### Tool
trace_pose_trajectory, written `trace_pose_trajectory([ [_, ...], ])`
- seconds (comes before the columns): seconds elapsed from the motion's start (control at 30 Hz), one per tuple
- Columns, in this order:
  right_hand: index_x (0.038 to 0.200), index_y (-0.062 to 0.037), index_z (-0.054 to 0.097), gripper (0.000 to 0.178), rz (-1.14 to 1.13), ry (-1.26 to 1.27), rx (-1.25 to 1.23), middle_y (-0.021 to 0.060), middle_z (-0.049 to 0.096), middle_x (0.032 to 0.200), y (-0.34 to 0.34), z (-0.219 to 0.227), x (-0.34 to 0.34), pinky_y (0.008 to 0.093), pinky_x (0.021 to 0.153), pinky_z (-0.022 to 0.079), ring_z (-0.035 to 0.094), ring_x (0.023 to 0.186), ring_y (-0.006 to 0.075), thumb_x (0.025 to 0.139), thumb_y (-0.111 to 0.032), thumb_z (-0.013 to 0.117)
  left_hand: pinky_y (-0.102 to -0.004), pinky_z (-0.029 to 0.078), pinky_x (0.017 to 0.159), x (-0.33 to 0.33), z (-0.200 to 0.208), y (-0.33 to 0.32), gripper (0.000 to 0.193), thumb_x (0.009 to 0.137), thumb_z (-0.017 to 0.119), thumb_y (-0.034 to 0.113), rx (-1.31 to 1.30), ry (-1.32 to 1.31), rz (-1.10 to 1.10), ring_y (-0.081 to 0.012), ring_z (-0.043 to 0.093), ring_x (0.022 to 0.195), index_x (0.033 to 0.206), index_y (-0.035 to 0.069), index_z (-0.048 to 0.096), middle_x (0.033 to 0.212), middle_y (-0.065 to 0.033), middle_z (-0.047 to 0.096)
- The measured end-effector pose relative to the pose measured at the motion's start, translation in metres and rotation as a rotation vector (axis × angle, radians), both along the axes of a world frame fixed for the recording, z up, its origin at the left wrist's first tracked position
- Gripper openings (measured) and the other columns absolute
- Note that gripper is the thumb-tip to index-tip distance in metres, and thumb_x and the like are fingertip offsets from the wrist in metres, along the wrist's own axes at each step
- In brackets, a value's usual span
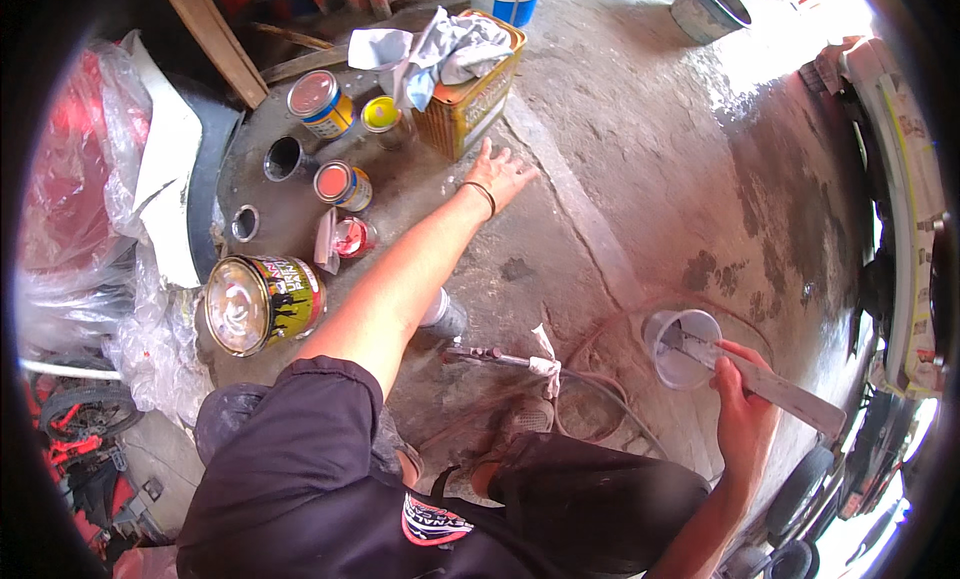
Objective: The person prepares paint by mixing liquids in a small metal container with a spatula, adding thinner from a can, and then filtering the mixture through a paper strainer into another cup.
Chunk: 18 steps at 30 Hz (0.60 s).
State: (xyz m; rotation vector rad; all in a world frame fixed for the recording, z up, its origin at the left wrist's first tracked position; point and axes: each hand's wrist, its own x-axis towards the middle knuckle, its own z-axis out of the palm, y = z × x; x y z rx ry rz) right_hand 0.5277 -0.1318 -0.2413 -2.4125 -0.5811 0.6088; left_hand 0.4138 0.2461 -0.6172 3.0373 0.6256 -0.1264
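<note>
My left arm stretches far forward over the concrete floor. At its end my left hand (500, 174) is open, fingers spread, with nothing in it. It is nearest to a yellow rectangular metal can (465, 119) that has a crumpled white rag (440, 59) on top. At the right, my right hand (745, 404) is closed around a flat, pale stirring stick (800, 401). The stick's far end rests inside a translucent plastic cup (660, 364), tilted across its rim. Whatever the cup contains is hard to make out.
Left of my arm stand several paint cans, among them an orange-lidded one (342, 184), an open yellow one (381, 114) and a large green-labelled one (265, 304). An air hose (620, 404) with a metal fitting (490, 354) lies before my feet. Plastic sheeting (80, 229) hangs at the left.
</note>
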Motion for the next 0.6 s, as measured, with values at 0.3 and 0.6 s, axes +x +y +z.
trace_pose_trajectory([
  [0.3, 0.124, -0.0018, 0.078, 0.021, 0.193, -0.003, 0.087, -0.0003, 0.068, 0.091, 0.039, -0.021, 0.016, 0.0274, 0.079, 0.050, 0.060, 0.086, 0.0084, 0.105, -0.008, 0.070, -0.0686, 0.029, 0.127, -0.064, 0.108, -0.015, 0.068, 0.079, 0.090, 0.047, 0.124, 0.044, -0.249, -0.0310, 0.068, 0.127, 0.138, 0.024, 0.067, 0.122, -0.0069, 0.073],
  [0.6, 0.122, -0.0026, 0.077, 0.021, 0.448, 0.024, 0.160, 0.0003, 0.066, 0.091, 0.100, -0.057, 0.020, 0.0284, 0.075, 0.048, 0.058, 0.083, 0.0102, 0.104, -0.011, 0.070, -0.0608, 0.037, 0.121, -0.347, 0.280, 0.054, 0.035, 0.077, 0.088, 0.040, -0.085, -0.430, 0.227, -0.0264, 0.073, 0.108, 0.098, 0.016, 0.074, 0.102, -0.0040, 0.077],
])
